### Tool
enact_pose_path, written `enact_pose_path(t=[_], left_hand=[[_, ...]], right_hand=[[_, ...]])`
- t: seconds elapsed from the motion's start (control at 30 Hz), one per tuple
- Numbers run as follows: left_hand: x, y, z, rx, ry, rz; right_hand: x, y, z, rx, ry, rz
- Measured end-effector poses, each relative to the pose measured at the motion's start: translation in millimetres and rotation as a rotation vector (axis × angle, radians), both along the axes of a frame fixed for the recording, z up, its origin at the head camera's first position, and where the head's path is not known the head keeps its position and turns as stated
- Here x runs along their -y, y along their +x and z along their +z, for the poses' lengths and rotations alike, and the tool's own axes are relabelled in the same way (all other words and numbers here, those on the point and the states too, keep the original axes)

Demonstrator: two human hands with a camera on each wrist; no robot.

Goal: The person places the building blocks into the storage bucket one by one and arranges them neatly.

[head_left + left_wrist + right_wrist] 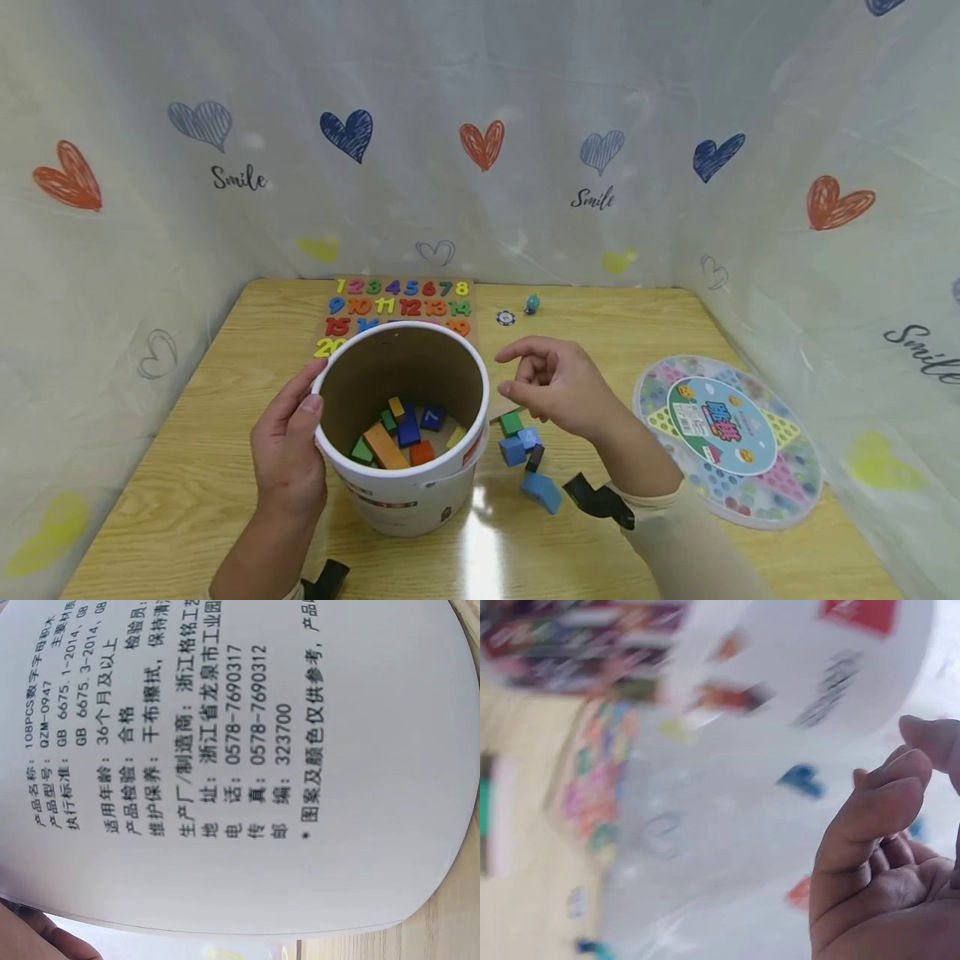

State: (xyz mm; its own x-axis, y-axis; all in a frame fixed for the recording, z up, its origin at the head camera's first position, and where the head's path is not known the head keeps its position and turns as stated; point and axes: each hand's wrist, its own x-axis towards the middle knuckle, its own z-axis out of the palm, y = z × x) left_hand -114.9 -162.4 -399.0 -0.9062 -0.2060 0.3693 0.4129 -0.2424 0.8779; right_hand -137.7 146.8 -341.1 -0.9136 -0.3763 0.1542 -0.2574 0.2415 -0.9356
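Observation:
My left hand grips a white bucket by its left side, thumb at the rim. The bucket leans so that its mouth faces me. Inside lie several coloured blocks, among them a long orange block, a red block and a dark blue block with a 7. Printed text covers the bucket wall in the left wrist view. Just off the rim's right side, my right hand holds nothing; its index finger and thumb are apart and the other fingers loosely curled.
Right of the bucket lie a green block, a light blue block marked 4 and several others. Behind it is a number board, partly hidden. A round game board lies at right; a chip and small figurine stand farther back.

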Motion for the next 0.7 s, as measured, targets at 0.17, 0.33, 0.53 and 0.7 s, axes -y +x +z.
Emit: enact_pose_path(t=[0.17,0.33,0.53,0.7], left_hand=[[-0.2,0.1,0.5,-0.011,0.005,0.001],[-0.9,0.5,0.2,-0.008,0.0,-0.005],[-1.3,0.3,0.9,-0.003,0.004,0.016],[-2.1,2.0,4.3,-0.006,0.003,0.013]], right_hand=[[-34.0,-35.2,-66.4,0.181,-0.028,-0.053],[-58.4,-55.1,-119.5,0.397,0.022,-0.183],[-64.4,-64.9,-139.5,0.438,0.081,-0.163],[-60.1,-67.3,-140.7,0.416,0.167,-0.123]])
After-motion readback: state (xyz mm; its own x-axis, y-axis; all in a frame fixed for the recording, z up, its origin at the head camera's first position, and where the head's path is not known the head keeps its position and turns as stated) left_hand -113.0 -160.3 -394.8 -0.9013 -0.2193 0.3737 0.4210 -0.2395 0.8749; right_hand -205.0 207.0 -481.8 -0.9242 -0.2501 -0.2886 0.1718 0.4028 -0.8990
